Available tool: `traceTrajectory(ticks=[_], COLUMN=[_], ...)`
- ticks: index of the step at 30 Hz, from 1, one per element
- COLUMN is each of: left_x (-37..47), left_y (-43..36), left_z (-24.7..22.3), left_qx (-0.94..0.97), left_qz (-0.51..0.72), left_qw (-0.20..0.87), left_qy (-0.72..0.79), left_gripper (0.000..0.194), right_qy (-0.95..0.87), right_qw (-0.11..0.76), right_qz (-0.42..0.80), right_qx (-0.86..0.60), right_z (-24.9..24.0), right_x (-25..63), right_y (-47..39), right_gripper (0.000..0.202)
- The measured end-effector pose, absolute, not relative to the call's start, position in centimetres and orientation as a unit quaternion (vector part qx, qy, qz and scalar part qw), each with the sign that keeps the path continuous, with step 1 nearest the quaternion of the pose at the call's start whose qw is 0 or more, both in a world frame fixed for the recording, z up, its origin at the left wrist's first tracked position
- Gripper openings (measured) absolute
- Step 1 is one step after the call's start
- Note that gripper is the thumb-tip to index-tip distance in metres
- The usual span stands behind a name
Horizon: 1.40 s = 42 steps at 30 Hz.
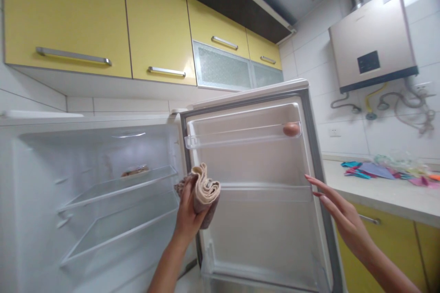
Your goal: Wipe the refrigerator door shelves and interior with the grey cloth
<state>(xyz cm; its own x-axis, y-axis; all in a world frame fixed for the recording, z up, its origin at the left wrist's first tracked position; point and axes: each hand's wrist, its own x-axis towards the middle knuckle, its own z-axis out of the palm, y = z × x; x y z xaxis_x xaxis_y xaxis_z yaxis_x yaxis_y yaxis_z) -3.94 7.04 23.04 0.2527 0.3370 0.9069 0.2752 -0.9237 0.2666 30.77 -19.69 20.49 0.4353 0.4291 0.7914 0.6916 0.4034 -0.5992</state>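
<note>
My left hand [187, 213] grips a folded cloth [206, 192], brown outside and cream at its layered edges, in front of the hinge side of the open fridge door [254, 229]. At the door's outer edge is my right hand [343, 219], fingers stretched out and holding nothing; whether the fingertips touch the door I cannot tell. A brown egg [291, 129] sits at the right end of the door's top clear rack [240, 135]. Inside the fridge, a small packet [135, 170] lies on the upper glass shelf [117, 190], above a second glass shelf [123, 229].
Yellow wall cabinets [158, 23] hang above the fridge. To the right, a white counter [378, 192] bears colourful cloths or gloves [378, 170] and clear plastic. A water heater [374, 41] with hoses is mounted on the tiled wall.
</note>
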Motion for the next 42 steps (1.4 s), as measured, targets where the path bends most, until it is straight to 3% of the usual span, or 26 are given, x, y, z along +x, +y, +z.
traceTrajectory(ticks=[4,7,11,18,23,26,29,33,35,38,42], left_x=[-4.1,-2.3,2.3,12.1,15.1,15.1,14.1,11.0,8.7,4.9,0.0], left_y=[4.0,1.7,-0.7,-6.2,-7.9,-7.5,-6.9,-5.9,-5.0,-2.8,0.6], left_z=[29.5,33.3,35.2,33.5,32.2,31.7,31.3,30.7,30.4,29.9,28.8], left_qx=[0.911,0.948,0.970,0.969,0.943,0.932,0.926,0.906,0.907,0.913,0.877], left_qz=[0.360,0.242,0.167,0.233,0.328,0.358,0.367,0.404,0.404,0.386,0.389], left_qw=[-0.064,-0.021,0.044,-0.034,-0.023,0.021,0.067,0.097,0.073,-0.025,-0.142], left_qy=[0.190,0.205,0.169,0.073,0.046,0.042,0.053,0.085,0.094,0.134,0.245], left_gripper=[0.061,0.046,0.048,0.046,0.043,0.044,0.025,0.038,0.047,0.038,0.031], right_qy=[-0.513,-0.508,-0.511,-0.532,-0.540,-0.599,-0.697,-0.707,-0.685,-0.650,-0.638], right_qw=[0.652,0.656,0.659,0.641,0.575,0.500,0.374,0.251,0.203,0.143,0.127], right_qz=[-0.092,-0.091,-0.086,-0.076,-0.153,-0.247,-0.274,-0.367,-0.411,-0.445,-0.440], right_qx=[-0.551,-0.552,-0.544,-0.548,-0.595,-0.575,-0.546,-0.550,-0.567,-0.600,-0.620], right_z=[20.9,21.1,21.1,21.4,25.4,28.2,29.0,27.5,26.9,27.1,27.7], right_x=[31.1,31.4,31.6,32.9,32.6,29.7,26.2,24.1,24.5,26.4,29.0], right_y=[-19.3,-19.1,-19.0,-19.5,-20.5,-20.3,-18.9,-16.8,-16.5,-17.0,-18.4], right_gripper=[0.049,0.049,0.049,0.049,0.048,0.049,0.063,0.072,0.070,0.060,0.054])
